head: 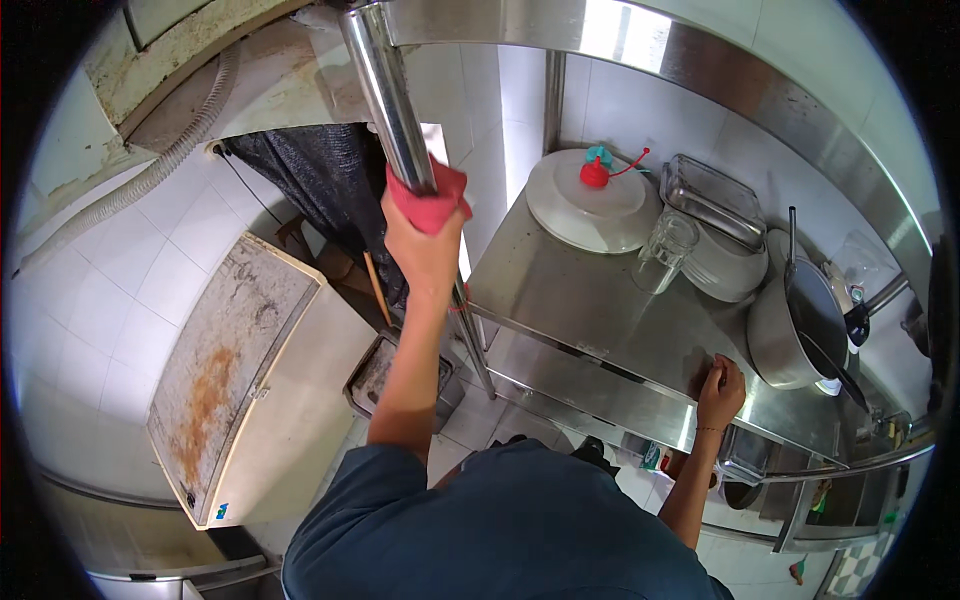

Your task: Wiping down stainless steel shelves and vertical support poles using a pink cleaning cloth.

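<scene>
My left hand (425, 251) is raised and wraps a red cloth (429, 208) around an upright stainless steel post (386, 97). The cloth bunches out above my fingers and hugs the metal. Lower down and to the right, my right hand (722, 391) is at the front edge of a stainless steel shelf (555, 277). Its fingers are curled in, and no object shows in them. Whether it presses on the steel is hard to tell.
On the shelf are white plates (544, 202), a red squeeze-bottle cap (595, 174), a glass mug (666, 251), a metal tray (712, 199) and a deep pot (784, 330) with utensils. A stained chest freezer (225, 375) and a grey bin (442, 397) stand left. A corrugated hose (187, 127) hangs upper left.
</scene>
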The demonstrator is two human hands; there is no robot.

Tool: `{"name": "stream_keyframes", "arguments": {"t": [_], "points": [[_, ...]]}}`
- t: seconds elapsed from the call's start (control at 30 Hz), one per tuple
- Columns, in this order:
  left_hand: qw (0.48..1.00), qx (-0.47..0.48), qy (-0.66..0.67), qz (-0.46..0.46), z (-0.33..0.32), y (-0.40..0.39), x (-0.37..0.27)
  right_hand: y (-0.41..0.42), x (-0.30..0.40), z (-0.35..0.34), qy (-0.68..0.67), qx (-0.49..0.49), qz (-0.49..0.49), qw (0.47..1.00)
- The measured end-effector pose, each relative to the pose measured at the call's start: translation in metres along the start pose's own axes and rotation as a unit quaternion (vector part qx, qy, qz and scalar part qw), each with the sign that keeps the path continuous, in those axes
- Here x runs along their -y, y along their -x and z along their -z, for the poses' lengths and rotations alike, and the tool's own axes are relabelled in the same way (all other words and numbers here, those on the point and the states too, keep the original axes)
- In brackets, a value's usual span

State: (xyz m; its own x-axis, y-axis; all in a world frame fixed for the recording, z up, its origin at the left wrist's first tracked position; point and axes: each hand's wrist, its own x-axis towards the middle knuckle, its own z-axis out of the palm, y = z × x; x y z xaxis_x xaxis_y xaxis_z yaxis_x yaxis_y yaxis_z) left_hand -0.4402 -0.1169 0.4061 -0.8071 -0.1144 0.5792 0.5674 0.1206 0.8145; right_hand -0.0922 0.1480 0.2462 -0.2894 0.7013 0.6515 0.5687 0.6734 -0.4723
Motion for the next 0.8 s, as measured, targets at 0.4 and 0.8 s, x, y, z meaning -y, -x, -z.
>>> {"name": "stream_keyframes", "arguments": {"t": [0.4,0.8], "points": [[0.996,0.069,-0.018,0.045,0.006,0.085,0.139,-0.001,0.004,0.002,-0.015,0.008,-0.009,1.0],[0.994,0.056,-0.013,-0.089,0.02,-0.094,-0.088,0.0,-0.006,-0.001,0.004,0.017,-0.01,1.0]]}}
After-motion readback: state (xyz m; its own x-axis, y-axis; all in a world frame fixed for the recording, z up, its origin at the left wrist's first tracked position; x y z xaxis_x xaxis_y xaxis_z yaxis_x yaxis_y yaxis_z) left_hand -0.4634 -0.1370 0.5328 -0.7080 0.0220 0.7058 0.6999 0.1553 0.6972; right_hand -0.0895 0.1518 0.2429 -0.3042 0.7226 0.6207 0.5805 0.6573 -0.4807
